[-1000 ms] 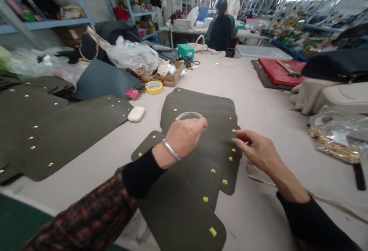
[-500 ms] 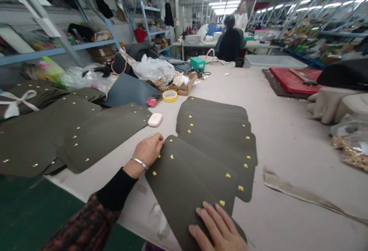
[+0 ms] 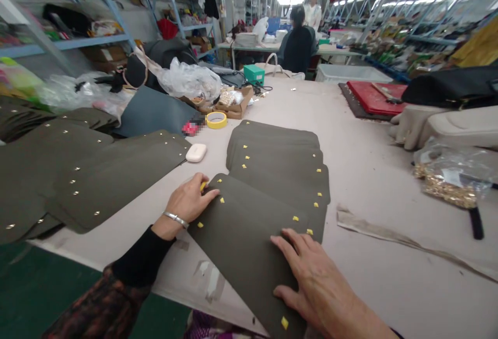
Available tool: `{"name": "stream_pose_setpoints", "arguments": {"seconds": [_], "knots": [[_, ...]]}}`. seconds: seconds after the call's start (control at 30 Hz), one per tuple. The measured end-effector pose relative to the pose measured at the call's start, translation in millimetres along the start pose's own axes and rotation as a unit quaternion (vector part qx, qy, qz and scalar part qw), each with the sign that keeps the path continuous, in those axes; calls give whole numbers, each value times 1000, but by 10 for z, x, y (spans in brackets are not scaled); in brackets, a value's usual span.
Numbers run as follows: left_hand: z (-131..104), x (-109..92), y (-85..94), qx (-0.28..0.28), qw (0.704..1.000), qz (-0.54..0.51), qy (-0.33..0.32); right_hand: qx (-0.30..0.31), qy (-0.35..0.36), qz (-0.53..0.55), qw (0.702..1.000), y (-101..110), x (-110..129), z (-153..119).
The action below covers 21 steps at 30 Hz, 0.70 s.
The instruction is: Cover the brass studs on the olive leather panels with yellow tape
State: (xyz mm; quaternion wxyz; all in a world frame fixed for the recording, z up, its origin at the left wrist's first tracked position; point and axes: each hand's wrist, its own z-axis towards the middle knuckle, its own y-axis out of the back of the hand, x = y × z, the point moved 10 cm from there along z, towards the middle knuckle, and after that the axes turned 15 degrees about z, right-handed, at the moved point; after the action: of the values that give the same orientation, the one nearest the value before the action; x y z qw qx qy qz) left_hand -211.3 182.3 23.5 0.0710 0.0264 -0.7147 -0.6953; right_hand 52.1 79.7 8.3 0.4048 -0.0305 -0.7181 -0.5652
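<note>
A dark olive sheet point(image 3: 249, 240) with rounded corners and small yellow tabs point(image 3: 222, 200) lies nearest me, over more sheets of its kind point(image 3: 280, 173) fanned out behind it. At its upper left corner, my left hand point(image 3: 190, 201) is closed, thumb over the sheet's edge, with a small yellow piece point(image 3: 203, 185) showing between thumb and fingers. My right hand point(image 3: 311, 277) rests on the sheet's right side with fingers spread and nothing in them. One more yellow tab point(image 3: 285, 323) lies near its thumb.
To the left are olive sheets with metal eyelets point(image 3: 128, 173) and a white rounded case point(image 3: 196, 153). Behind stand a yellow tape roll point(image 3: 216, 119) and a cardboard box point(image 3: 241, 103). A fabric strip point(image 3: 389, 238) and a bag of gold-coloured hardware point(image 3: 447, 188) lie right. Two people are farther back.
My right hand has moved up along the sheet, uncovering a yellow tab lower down. The left thumb now extends over the sheet's edge. The whole view has shifted somewhat to the right.
</note>
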Motion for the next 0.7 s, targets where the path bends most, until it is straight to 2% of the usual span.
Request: {"name": "stream_pose_setpoints", "arguments": {"seconds": [0.2,0.3,0.37,0.47,0.57,0.63,0.7], "knots": [[9,-6,-34,21,998,-57,5,28,-52,37,998,-123,-31,63],[-3,-25,-59,29,994,-101,1,43,-43,48,997,-66,-40,164],[-23,-34,-56,28,993,-112,2,22,-37,46,998,99,-98,280],[-53,-66,-46,27,992,-122,-12,-11,-62,18,998,391,-319,464],[-50,-64,-29,19,994,-110,-20,-37,-39,3,999,631,-501,636],[-27,-50,-22,11,995,-93,-20,-87,-10,-8,996,822,-622,749],[-4,-59,-37,9,996,-84,-28,-156,-10,-38,987,1029,-805,858]]}}
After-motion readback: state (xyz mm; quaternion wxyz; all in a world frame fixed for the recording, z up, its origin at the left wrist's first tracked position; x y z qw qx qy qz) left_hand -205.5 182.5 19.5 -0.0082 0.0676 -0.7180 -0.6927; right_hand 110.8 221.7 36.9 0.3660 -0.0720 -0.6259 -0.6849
